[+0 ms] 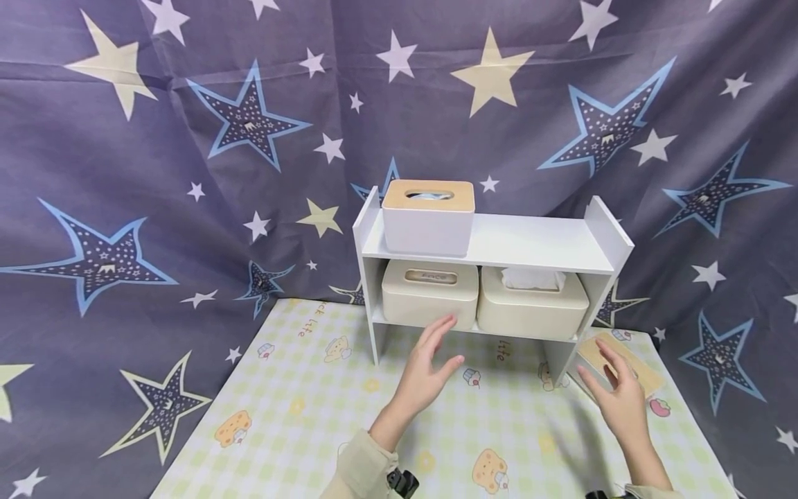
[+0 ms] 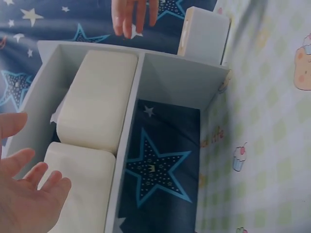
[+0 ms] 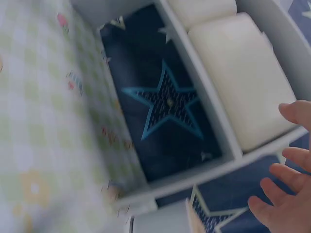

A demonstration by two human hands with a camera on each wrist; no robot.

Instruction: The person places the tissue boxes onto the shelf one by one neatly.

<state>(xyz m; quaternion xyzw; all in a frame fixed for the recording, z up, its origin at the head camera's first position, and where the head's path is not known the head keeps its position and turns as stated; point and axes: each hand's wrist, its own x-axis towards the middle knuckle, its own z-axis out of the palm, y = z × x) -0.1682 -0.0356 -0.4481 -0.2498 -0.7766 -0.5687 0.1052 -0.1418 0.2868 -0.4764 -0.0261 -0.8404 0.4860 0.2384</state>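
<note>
My left hand (image 1: 418,378) is in the air in front of a white shelf (image 1: 530,239), its fingertips overlapping the lower front of a cream tissue box (image 1: 430,301) in the head view. Fingers and thumb are spread, with nothing held. To the right, my right hand (image 1: 617,405) hovers with loosely bent, parted fingers and also holds nothing. Behind it, partly hidden, a white tissue box with a wooden lid (image 1: 645,371) lies on the table beside the shelf. A second cream tissue box (image 1: 530,312), tissue showing at its top, shares the middle tier.
On the shelf's top tier, at the left, sits a white tissue box with a wooden lid (image 1: 429,225). A green-checked cloth (image 1: 299,416) covers the table. Dark curtains (image 1: 156,242) with stars hang behind and at both sides.
</note>
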